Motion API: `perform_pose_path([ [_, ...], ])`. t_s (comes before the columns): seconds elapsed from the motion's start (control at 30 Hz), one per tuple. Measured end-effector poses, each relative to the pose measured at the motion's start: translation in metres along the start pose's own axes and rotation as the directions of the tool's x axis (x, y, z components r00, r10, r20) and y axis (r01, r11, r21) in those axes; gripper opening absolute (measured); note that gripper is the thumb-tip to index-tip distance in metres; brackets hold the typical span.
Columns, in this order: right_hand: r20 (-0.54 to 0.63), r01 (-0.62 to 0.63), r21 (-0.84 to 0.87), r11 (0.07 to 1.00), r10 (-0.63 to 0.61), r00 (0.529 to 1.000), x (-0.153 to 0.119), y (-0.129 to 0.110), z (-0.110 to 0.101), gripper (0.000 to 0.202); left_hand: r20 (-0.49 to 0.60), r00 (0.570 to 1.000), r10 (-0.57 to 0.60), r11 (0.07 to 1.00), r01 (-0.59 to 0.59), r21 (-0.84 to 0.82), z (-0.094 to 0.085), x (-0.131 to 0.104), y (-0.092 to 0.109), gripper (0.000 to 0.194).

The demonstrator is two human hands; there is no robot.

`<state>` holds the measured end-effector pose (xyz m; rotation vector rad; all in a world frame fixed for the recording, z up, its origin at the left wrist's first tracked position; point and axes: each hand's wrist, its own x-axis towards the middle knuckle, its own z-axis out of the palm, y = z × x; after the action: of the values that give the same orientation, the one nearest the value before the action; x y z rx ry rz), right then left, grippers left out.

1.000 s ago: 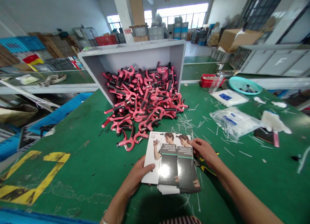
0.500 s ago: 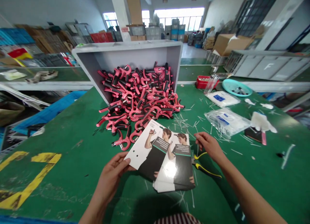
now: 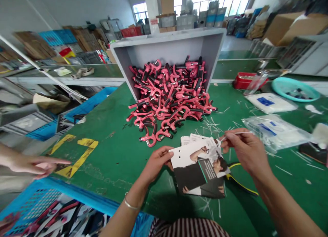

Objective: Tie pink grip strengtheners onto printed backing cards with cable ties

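My left hand [image 3: 156,165] grips the punched end of a printed card [image 3: 191,172], which is held tilted over a stack of similar cards [image 3: 185,140]. At the card's other end, my right hand [image 3: 247,150] pinches a thin white cable tie [image 3: 239,132] between thumb and fingers. Whether the tie passes through the card's hole I cannot tell. Pliers with yellow-and-black handles [image 3: 243,187] lie partly under the card. Beyond the cards, pink-and-black hand grip strengtheners [image 3: 171,93] spill out of a grey bin [image 3: 166,42] tipped on its side.
Another person's hand [image 3: 38,163] reaches in from the left above a blue basket [image 3: 64,189] of strengtheners and cards. Loose cable ties, plastic bags [image 3: 276,129], a red box [image 3: 243,80] and a turquoise tray [image 3: 282,83] occupy the right side.
The view has swung left, bringing the basket and another person's hand into sight. My left hand has lifted and turned the card off the stack; my right hand has brought a cable tie to it.
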<state>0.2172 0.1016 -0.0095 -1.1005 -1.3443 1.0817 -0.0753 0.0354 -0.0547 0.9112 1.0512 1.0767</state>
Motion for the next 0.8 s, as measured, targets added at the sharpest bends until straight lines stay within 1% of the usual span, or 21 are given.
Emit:
perform_pose_path([
  [0.1,0.099,0.132,-0.098,0.986,-0.123,0.988,-0.008,-0.016,0.036,0.011,0.025,0.999,0.025,1.0,-0.025,0.014,0.004,0.005,0.0,0.033],
  [0.13,0.116,0.191,-0.145,0.971,-0.175,0.978,-0.011,-0.017,0.044,0.01,0.033,0.999,0.029,0.999,-0.03,0.017,0.004,0.007,0.0,0.033],
  [0.2,0.146,0.293,-0.229,0.928,-0.265,0.953,-0.014,-0.014,0.055,0.009,0.043,0.999,0.031,0.999,-0.032,0.019,0.005,0.009,0.0,0.032],
  [0.3,0.198,0.396,-0.319,0.861,-0.348,0.916,-0.017,-0.003,0.058,0.01,0.043,0.999,0.03,0.999,-0.031,0.02,0.005,0.011,0.0,0.033],
  [0.4,0.267,0.491,-0.412,0.768,-0.414,0.87,-0.018,0.008,0.056,0.011,0.045,0.999,0.026,0.999,-0.027,0.019,0.006,0.013,-0.001,0.034],
  [0.5,0.355,0.576,-0.444,0.686,-0.456,0.816,-0.018,0.013,0.058,0.014,0.054,0.998,0.023,0.999,-0.025,0.036,0.008,0.014,-0.002,0.033],
  [0.6,0.477,0.65,-0.378,0.659,-0.463,0.747,-0.012,0.01,0.064,0.018,0.074,0.996,0.044,0.996,-0.05,0.08,0.011,0.012,0.005,0.032],
  [0.67,0.547,0.661,-0.328,0.675,-0.435,0.715,-0.006,0.005,0.067,0.016,0.087,0.992,0.088,0.988,-0.098,0.116,0.014,0.01,0.014,0.031],
  [0.7,0.572,0.645,-0.315,0.697,-0.403,0.714,-0.002,0.002,0.069,0.014,0.091,0.989,0.116,0.983,-0.127,0.133,0.016,0.008,0.02,0.03],
  [0.73,0.588,0.605,-0.311,0.733,-0.352,0.728,0.001,-0.001,0.07,0.013,0.096,0.986,0.136,0.977,-0.15,0.152,0.018,0.008,0.025,0.03],
  [0.77,0.593,0.539,-0.311,0.783,-0.283,0.754,0.005,-0.003,0.07,0.012,0.103,0.984,0.146,0.972,-0.162,0.172,0.019,0.007,0.029,0.031],
  [0.8,0.589,0.445,-0.311,0.84,-0.197,0.784,0.007,-0.005,0.07,0.013,0.109,0.984,0.144,0.969,-0.162,0.186,0.019,0.007,0.031,0.031],
])
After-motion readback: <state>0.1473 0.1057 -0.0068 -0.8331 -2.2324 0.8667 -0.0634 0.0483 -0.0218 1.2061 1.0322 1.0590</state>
